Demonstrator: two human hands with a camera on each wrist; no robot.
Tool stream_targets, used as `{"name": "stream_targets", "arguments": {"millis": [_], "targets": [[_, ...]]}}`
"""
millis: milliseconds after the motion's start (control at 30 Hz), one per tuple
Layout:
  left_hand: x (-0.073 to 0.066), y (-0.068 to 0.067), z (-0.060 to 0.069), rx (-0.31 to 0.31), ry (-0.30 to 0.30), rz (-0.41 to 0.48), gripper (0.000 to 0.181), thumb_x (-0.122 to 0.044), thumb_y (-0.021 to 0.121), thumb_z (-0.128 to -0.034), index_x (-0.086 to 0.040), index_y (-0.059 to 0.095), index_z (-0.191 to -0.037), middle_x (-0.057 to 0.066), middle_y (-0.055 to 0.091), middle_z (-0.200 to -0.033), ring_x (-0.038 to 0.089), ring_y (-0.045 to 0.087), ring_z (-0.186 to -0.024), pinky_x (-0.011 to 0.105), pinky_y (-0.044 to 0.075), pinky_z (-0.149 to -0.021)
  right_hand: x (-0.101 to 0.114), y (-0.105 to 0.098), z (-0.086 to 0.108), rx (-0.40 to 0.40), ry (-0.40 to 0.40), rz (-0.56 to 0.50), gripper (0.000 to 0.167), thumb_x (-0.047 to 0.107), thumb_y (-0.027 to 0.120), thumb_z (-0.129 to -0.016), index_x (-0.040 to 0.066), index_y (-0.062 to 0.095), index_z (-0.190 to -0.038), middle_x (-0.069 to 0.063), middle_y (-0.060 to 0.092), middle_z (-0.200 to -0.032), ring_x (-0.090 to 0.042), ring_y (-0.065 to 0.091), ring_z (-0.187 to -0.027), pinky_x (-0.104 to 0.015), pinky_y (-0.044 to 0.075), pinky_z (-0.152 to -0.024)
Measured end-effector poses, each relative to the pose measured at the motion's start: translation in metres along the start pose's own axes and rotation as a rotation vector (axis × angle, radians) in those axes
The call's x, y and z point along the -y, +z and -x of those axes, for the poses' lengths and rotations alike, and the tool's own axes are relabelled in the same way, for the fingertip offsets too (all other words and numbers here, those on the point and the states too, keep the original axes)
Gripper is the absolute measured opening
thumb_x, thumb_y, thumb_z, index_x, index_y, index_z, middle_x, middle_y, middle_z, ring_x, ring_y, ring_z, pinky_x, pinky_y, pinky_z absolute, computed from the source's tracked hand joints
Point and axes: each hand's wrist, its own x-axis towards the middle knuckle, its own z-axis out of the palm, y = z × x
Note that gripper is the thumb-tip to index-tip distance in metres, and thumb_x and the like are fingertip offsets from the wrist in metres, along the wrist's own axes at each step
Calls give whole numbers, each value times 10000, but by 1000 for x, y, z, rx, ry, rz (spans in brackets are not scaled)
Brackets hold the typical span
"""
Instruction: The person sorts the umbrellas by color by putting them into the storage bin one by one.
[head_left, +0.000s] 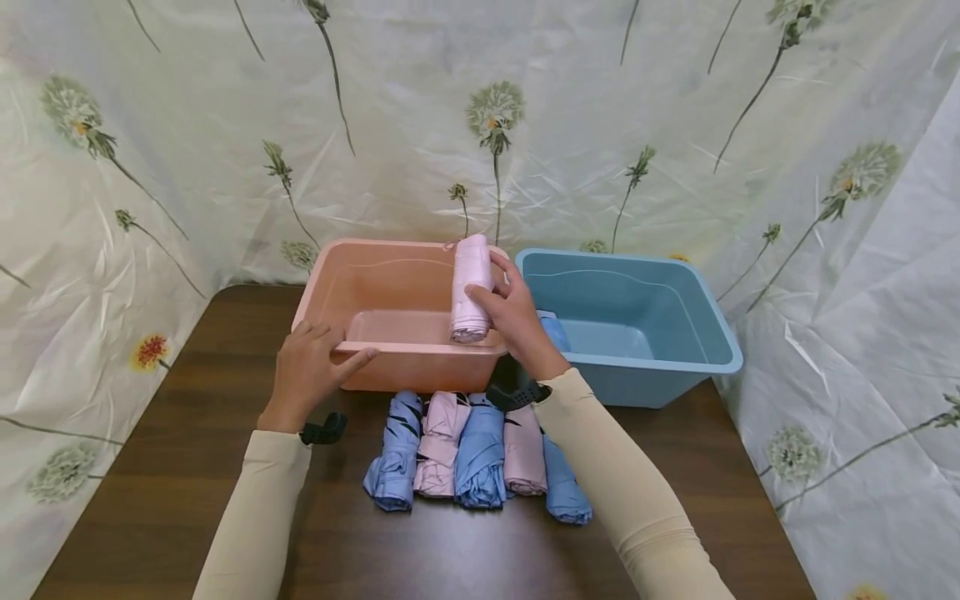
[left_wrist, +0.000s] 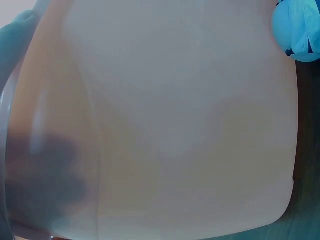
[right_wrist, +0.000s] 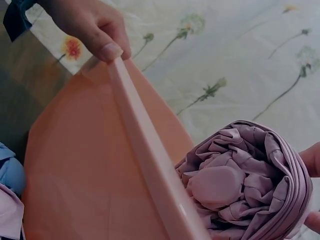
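My right hand (head_left: 517, 317) holds a folded pink umbrella (head_left: 472, 283) by its side, over the right end of a pink plastic bin (head_left: 420, 372). In the right wrist view the end of this umbrella (right_wrist: 215, 187) shows gathered pink fabric around a round cap. My left hand (head_left: 303, 371) grips the bin's rim at the front left corner, thumb along the near edge. The bin's wall (left_wrist: 175, 125) fills most of the left wrist view. Just in front of the bin lie several folded umbrellas side by side, among them a blue one (head_left: 481, 458) and a pink one (head_left: 441, 446).
A blue plastic bin (head_left: 622, 383) stands to the right of the pink one, with a blue folded umbrella (head_left: 553, 331) inside at its left end. Both bins sit on a dark wooden table (head_left: 180, 467). A dandelion-printed cloth (head_left: 412, 108) hangs behind and at the sides.
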Motion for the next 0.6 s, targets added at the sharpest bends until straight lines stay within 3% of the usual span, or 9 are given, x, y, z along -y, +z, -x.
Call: {"name": "stream_targets", "arguments": {"millis": [233, 600], "targets": [[0, 0, 2, 17, -19, 2, 520, -557, 722, -761, -81, 528, -683, 35, 424, -633, 235, 412, -675, 384, 325, -624, -9, 17, -13, 8, -13, 8, 608, 180, 665, -904, 282, 378, -1430, -181, 548, -1242, -308, 609, -1005, -430, 549, -732], [1, 1, 1, 12, -13, 3, 522, -564, 717, -764, -81, 538, -681, 62, 499, -657, 251, 452, -697, 412, 365, -631, -15, 44, -24, 41, 22, -43, 650, 165, 702, -878, 256, 385, -1438, -142, 522, -1285, -313, 596, -1068, -468, 543, -753]]}}
